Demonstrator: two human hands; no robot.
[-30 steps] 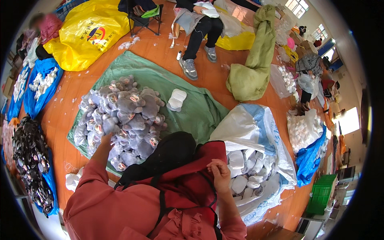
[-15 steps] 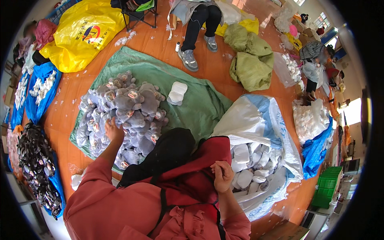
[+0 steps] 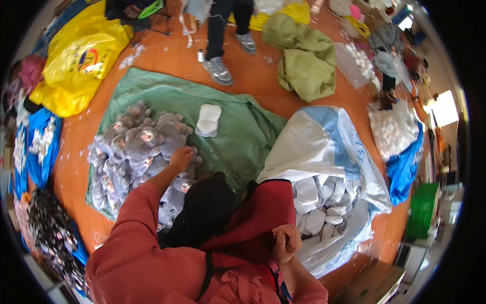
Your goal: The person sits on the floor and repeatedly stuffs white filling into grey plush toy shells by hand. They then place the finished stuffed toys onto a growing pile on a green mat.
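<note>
Grey plush toys (image 3: 152,136) with pale faces lie heaped on a green sheet (image 3: 243,114). At the right side of the heap, my left hand (image 3: 182,158) has its fingers bent closed against a grey plush toy. How much of the toy it grips is partly hidden by the hand. My right hand (image 3: 286,243) is held over my lap with the fingers curled in, and nothing shows in it. Beside it, a white and blue woven sack (image 3: 349,147) gapes open over several white and grey padded pieces (image 3: 315,221).
A white padded piece (image 3: 208,120) lies on the green sheet. Opposite me is a person in grey shoes (image 3: 218,71). An olive sack (image 3: 309,71), a yellow bag (image 3: 83,55), a heap of black items (image 3: 53,228) and a green crate (image 3: 423,210) stand around.
My left hand has moved right, from the middle of the plush heap to its right side. My right hand stays curled by the sack. The view has shifted slightly.
</note>
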